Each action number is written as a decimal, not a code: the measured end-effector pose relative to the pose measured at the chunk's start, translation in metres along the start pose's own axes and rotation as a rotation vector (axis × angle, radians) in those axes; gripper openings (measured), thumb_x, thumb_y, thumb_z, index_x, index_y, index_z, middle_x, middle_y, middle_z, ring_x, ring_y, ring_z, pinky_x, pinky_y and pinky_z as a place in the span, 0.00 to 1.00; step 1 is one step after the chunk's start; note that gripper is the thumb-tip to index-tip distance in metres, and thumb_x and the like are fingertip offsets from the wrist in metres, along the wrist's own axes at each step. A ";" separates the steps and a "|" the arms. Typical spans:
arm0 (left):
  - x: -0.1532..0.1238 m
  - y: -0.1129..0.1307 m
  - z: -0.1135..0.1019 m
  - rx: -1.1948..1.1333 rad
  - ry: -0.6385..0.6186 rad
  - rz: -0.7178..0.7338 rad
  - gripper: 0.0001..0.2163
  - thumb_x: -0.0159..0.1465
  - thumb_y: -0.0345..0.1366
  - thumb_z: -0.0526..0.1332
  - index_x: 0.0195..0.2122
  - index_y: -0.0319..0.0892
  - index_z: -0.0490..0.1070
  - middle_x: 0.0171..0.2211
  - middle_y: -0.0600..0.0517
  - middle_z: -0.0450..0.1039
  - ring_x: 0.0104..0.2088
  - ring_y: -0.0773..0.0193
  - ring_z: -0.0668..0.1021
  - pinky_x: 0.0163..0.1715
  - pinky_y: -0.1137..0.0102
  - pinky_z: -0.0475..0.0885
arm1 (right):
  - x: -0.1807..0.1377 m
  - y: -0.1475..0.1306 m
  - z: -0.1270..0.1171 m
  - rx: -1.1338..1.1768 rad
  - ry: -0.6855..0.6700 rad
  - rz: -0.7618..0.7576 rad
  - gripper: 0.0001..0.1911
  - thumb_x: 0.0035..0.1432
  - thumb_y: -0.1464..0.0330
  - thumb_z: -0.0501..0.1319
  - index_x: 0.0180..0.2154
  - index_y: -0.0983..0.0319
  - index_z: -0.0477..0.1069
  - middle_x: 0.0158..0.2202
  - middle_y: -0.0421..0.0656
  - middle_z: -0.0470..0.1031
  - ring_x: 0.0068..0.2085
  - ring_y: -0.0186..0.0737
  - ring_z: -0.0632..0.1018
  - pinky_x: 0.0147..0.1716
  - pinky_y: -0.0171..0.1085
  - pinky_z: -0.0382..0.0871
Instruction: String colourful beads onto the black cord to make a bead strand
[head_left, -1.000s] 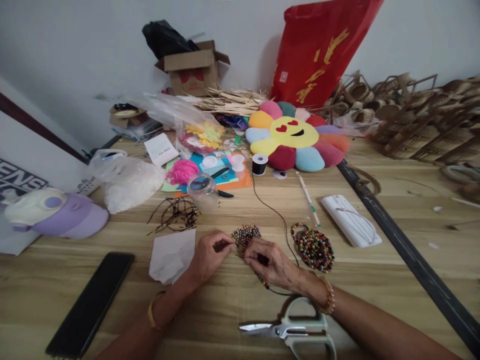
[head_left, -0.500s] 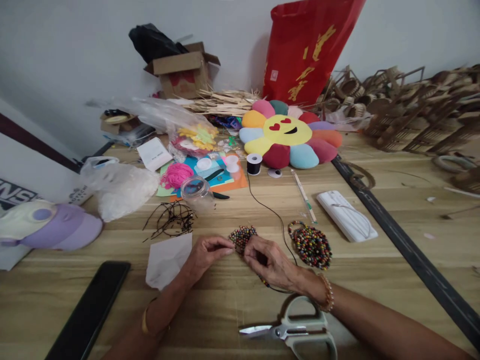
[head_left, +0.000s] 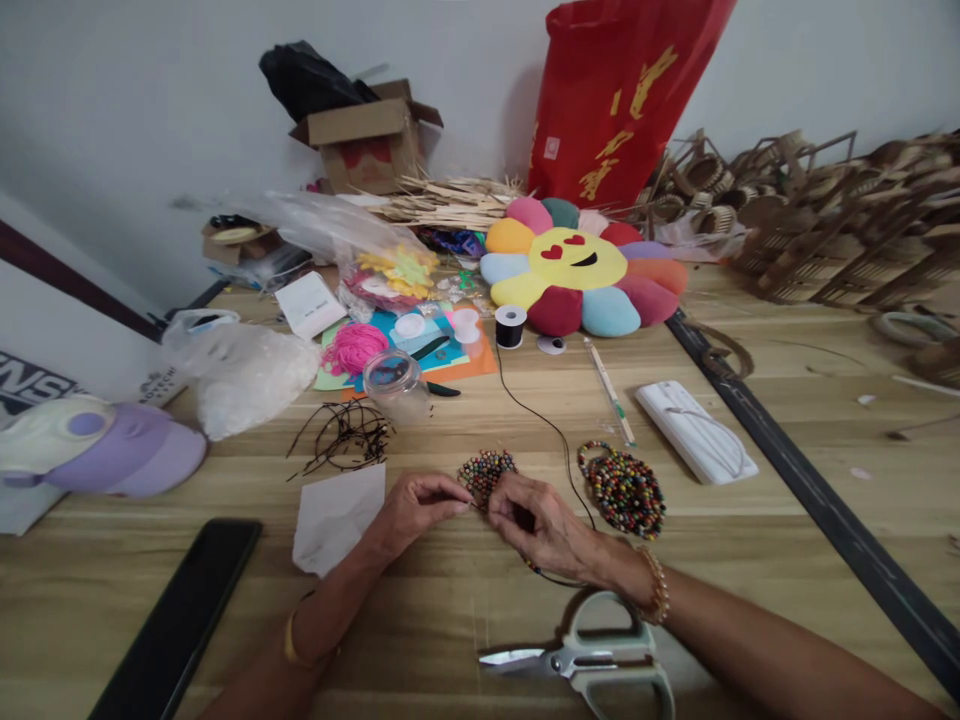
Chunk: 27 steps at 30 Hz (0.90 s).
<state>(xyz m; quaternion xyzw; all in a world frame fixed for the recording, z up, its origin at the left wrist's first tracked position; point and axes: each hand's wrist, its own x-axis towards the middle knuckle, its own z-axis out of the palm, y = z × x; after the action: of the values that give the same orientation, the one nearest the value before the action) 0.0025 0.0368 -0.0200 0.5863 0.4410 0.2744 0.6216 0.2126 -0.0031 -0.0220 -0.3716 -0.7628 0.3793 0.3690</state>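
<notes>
My left hand (head_left: 420,512) is closed in a pinch, its fingertips meeting just left of the other hand; whatever sits between them is too small to name. Facing it, my right hand (head_left: 544,525) pinches a thin black cord (head_left: 561,580), mostly hidden by the fingers. A few strung beads show on the cord below that hand. Behind both fingertips lies a pile of loose coloured beads (head_left: 486,470). The cord runs back to a black spool (head_left: 510,330). To the right rests a coil of strung beads (head_left: 622,490).
Scissors (head_left: 577,660) lie in front of my right forearm. A phone (head_left: 180,620), white paper (head_left: 341,520) and cut black cords (head_left: 345,437) are on the left. Farther back stand a plastic jar (head_left: 394,380) and a flower cushion (head_left: 581,262). A white power bank-like block (head_left: 694,435) lies right.
Both hands keep nearly the same pinched pose. The whole view has shifted very slightly; nothing else has visibly moved.
</notes>
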 end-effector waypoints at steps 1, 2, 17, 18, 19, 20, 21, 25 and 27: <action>0.000 -0.001 0.000 0.000 -0.005 0.009 0.05 0.50 0.34 0.68 0.28 0.39 0.79 0.29 0.50 0.79 0.32 0.63 0.77 0.36 0.71 0.70 | 0.000 0.000 0.000 0.000 -0.002 0.000 0.05 0.57 0.76 0.55 0.30 0.63 0.64 0.27 0.39 0.65 0.27 0.32 0.67 0.26 0.31 0.60; 0.000 -0.001 0.000 0.000 -0.010 0.018 0.05 0.50 0.34 0.69 0.28 0.39 0.79 0.29 0.50 0.79 0.32 0.63 0.77 0.36 0.71 0.69 | 0.000 0.000 0.000 0.000 -0.003 0.001 0.05 0.57 0.76 0.55 0.30 0.63 0.65 0.27 0.39 0.66 0.28 0.32 0.67 0.26 0.31 0.60; 0.000 -0.003 0.001 0.005 -0.058 0.137 0.08 0.53 0.38 0.69 0.30 0.39 0.80 0.31 0.48 0.78 0.34 0.62 0.77 0.37 0.70 0.69 | 0.001 0.000 0.001 -0.025 -0.008 -0.006 0.05 0.58 0.76 0.55 0.30 0.63 0.65 0.26 0.38 0.65 0.26 0.31 0.65 0.25 0.30 0.59; 0.001 -0.004 0.001 0.011 -0.060 0.149 0.08 0.53 0.38 0.68 0.30 0.39 0.80 0.31 0.48 0.78 0.34 0.62 0.77 0.37 0.70 0.69 | 0.001 0.000 0.001 -0.024 -0.011 -0.001 0.05 0.58 0.76 0.55 0.29 0.63 0.65 0.26 0.38 0.65 0.26 0.31 0.65 0.25 0.31 0.59; 0.001 -0.005 0.001 0.016 -0.064 0.159 0.08 0.53 0.39 0.68 0.30 0.39 0.80 0.31 0.48 0.78 0.34 0.62 0.77 0.37 0.69 0.69 | 0.000 0.000 0.001 -0.024 -0.013 0.003 0.06 0.58 0.76 0.55 0.29 0.63 0.65 0.26 0.38 0.65 0.26 0.31 0.66 0.25 0.31 0.59; 0.001 -0.005 0.001 0.022 -0.068 0.166 0.08 0.53 0.39 0.68 0.30 0.39 0.80 0.31 0.48 0.78 0.34 0.62 0.77 0.37 0.69 0.69 | 0.000 0.000 0.001 -0.024 -0.014 0.005 0.06 0.58 0.76 0.55 0.29 0.63 0.65 0.26 0.38 0.65 0.27 0.31 0.66 0.26 0.31 0.59; 0.001 -0.005 0.001 0.028 -0.072 0.169 0.08 0.54 0.38 0.68 0.30 0.39 0.80 0.31 0.47 0.78 0.34 0.62 0.77 0.37 0.69 0.69 | 0.000 0.001 0.001 -0.024 -0.013 0.006 0.06 0.58 0.76 0.55 0.29 0.63 0.65 0.26 0.38 0.65 0.27 0.31 0.66 0.26 0.31 0.59; 0.000 -0.003 0.002 0.046 -0.088 0.143 0.08 0.54 0.38 0.68 0.30 0.39 0.80 0.31 0.47 0.78 0.34 0.62 0.77 0.36 0.70 0.69 | 0.000 0.001 0.002 -0.018 -0.007 0.006 0.06 0.58 0.75 0.55 0.29 0.63 0.65 0.25 0.38 0.65 0.26 0.32 0.66 0.25 0.31 0.60; 0.000 -0.002 0.002 0.045 -0.087 0.114 0.08 0.53 0.38 0.68 0.31 0.38 0.79 0.31 0.47 0.78 0.33 0.62 0.77 0.36 0.70 0.69 | 0.000 0.002 0.002 -0.021 -0.008 0.003 0.06 0.58 0.75 0.55 0.29 0.63 0.65 0.25 0.38 0.65 0.27 0.32 0.66 0.26 0.32 0.60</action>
<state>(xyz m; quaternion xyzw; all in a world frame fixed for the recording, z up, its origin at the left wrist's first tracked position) 0.0040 0.0348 -0.0224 0.6358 0.3855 0.2737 0.6101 0.2116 -0.0028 -0.0241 -0.3751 -0.7677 0.3731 0.3615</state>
